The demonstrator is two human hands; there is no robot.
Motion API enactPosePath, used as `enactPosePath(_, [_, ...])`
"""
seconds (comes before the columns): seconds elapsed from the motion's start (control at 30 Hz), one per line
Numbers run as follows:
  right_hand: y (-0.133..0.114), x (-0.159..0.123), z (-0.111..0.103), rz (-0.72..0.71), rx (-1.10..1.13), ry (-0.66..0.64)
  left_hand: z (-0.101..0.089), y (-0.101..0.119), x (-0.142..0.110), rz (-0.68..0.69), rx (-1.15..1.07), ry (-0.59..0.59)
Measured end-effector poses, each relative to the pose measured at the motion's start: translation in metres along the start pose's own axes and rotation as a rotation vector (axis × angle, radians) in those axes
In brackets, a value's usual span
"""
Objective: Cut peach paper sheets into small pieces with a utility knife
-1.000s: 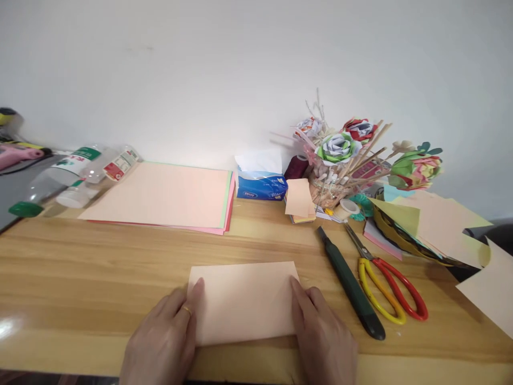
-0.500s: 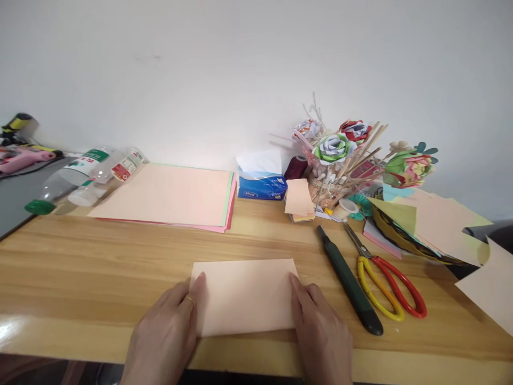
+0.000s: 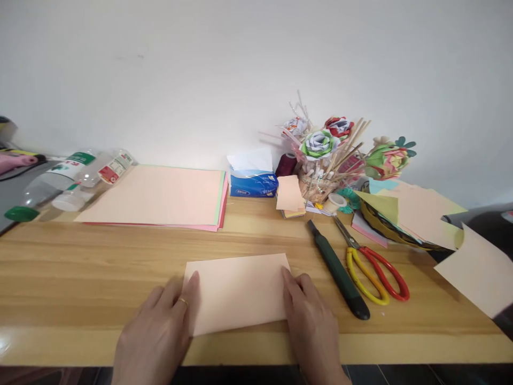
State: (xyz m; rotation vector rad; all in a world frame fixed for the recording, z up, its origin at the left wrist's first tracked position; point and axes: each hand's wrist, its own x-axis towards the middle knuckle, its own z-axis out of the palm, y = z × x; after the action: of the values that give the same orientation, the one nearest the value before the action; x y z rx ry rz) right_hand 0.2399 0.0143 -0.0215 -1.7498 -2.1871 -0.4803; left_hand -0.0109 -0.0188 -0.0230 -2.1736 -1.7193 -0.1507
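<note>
A peach-coloured sheet of paper (image 3: 238,294), oblong in shape, is held at the near part of the wooden table. My left hand (image 3: 160,321) grips its left edge, thumb on top and the other fingers curled at the side and partly hidden; a ring shows on one finger. At the right edge my right hand (image 3: 308,315) pinches the paper the same way. To the right of that hand lies a dark green utility knife (image 3: 339,272). Beside the knife is a pair of scissors (image 3: 371,270) with one yellow and one red handle loop.
Large coloured paper sheets (image 3: 160,198) are stacked at the back left, near plastic bottles (image 3: 66,171). A blue tissue pack (image 3: 253,184) and small paper slips (image 3: 290,193) stand at the back. Paper flowers (image 3: 319,144) and a heaped basket (image 3: 385,230) are on the right.
The view has turned slightly right, so everything sits further left. Both hands keep hold of the peach paper, which is now tilted a little, its right side higher.
</note>
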Motion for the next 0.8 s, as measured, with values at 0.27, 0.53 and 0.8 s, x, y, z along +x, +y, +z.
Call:
enactPosePath(0.27, [-0.004, 0.001, -0.005, 0.084, 0.039, -0.102, 0.003, 0.001, 0.011, 0.156, -0.116, 0.174])
enactPosePath(0.53, [0.003, -0.008, -0.027, 0.065, -0.055, 0.123, 0.018, -0.007, 0.012, 0.401, -0.089, 0.099])
enactPosePath(0.8, [-0.096, -0.043, -0.011, -0.367, 0.288, 0.259, 0.019, -0.012, 0.014, 0.423, -0.119, -0.026])
